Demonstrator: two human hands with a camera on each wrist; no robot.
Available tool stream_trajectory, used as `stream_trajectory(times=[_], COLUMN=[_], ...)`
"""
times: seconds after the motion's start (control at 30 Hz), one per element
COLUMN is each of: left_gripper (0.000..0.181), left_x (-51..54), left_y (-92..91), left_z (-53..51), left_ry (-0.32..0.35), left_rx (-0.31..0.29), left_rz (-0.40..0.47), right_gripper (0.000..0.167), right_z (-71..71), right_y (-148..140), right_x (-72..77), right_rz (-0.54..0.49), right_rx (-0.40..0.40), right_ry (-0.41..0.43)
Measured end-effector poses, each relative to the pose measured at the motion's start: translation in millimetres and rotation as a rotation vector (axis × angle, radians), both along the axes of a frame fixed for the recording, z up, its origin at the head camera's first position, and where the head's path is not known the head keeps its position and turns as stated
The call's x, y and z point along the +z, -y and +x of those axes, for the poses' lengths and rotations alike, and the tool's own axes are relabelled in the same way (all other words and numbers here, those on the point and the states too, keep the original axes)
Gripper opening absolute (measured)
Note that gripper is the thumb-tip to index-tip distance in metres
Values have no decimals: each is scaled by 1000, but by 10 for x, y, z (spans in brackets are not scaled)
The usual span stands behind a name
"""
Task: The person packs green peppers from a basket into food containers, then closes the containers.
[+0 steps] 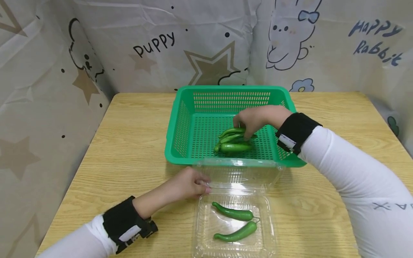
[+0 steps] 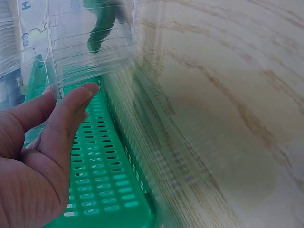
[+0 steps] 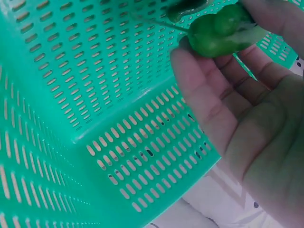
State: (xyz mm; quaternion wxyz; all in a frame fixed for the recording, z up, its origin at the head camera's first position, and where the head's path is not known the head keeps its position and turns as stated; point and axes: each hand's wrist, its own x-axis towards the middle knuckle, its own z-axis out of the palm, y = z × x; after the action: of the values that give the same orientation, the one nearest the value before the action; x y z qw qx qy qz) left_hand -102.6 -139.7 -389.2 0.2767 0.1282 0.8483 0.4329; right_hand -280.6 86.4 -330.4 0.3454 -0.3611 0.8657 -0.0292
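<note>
Inside the green plastic basket [image 1: 172, 129], my right hand [image 1: 255, 120] grips a green chili pepper [image 3: 218, 38] between thumb and fingers. Several other green peppers [image 1: 235, 147] lie beneath and beside that hand on the basket floor. Below the basket a clear plastic clamshell box [image 1: 201, 233] lies with its lid raised against the basket's near side. Two green peppers [image 1: 237, 232] rest in the box's base, one above the other. My left hand [image 1: 188, 182] pinches the box's left edge near the hinge; in the left wrist view the thumb and fingers [image 2: 71, 104] meet at the clear plastic.
The wooden table [image 1: 129, 143] carries both containers, the basket at the back and the box at the near edge. A printed cloth [image 1: 129, 21] hangs behind the table and along its left side.
</note>
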Motion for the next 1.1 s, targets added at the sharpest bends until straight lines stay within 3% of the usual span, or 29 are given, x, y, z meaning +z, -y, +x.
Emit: stream_trajectory(times=[0.23,0.6,0.83,1.1], left_gripper=[32,32,32,32], left_x=[-7,16,19,25], left_y=[10,15,-23,0], left_z=[-3,-2,-16,-4], left_ry=[-7,-11,-11,-18], left_rx=[-10,-18,-24,-42], left_rz=[1,7,27,40], right_gripper=[50,59,50,37], right_z=[4,26,186,307], right_y=[-2,2,59,209], right_x=[-87,-181,-120,-150], right_rz=[20,23,-95,-107], right_rx=[-41,9,116,232], right_ry=[37,45,-54,-15])
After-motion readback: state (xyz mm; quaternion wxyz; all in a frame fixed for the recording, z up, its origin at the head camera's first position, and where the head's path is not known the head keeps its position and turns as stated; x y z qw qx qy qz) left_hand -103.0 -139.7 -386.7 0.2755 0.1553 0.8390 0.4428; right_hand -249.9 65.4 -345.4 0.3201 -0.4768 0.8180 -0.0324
